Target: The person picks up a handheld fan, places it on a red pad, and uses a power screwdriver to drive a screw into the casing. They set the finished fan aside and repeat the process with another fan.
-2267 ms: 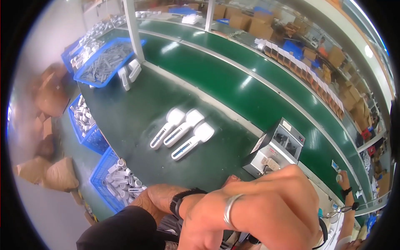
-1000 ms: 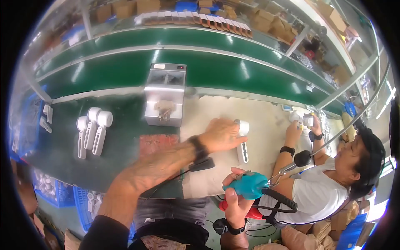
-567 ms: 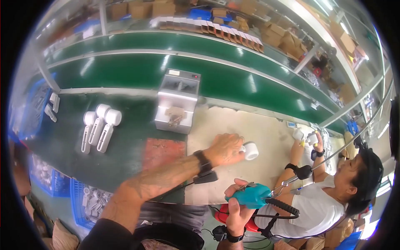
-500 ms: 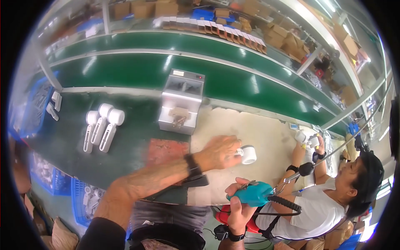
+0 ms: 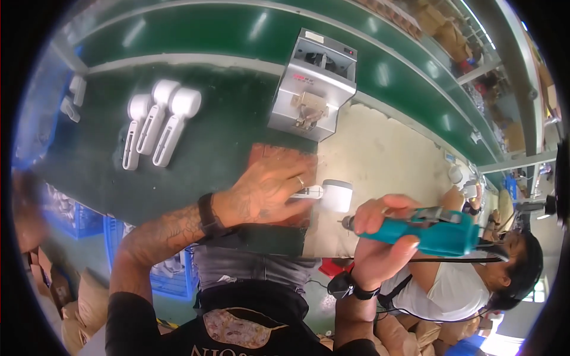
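Observation:
My left hand (image 5: 261, 193) is closed over the handle of a white round-headed handheld device (image 5: 337, 196). Its handle lies across a red mat (image 5: 264, 155), partly covered by my fingers, while the round head points right over the pale board. In my right hand (image 5: 383, 234) is a teal electric screwdriver (image 5: 433, 232), held nearly level. Its tip points left, close to the device's head but apart from it. Three similar white devices (image 5: 169, 127) lie side by side on the dark green table, to the left.
A silver box-shaped machine (image 5: 314, 86) stands behind the mat. Blue baskets (image 5: 172, 279) of white parts sit below the table's near edge. On the right, a co-worker in a white shirt (image 5: 442, 293) handles white parts. A pale board (image 5: 386, 154) covers the table's right side.
The view has shifted. My left hand has brought the white device left onto the red mat. The screwdriver has swung to nearly level, tip toward the device.

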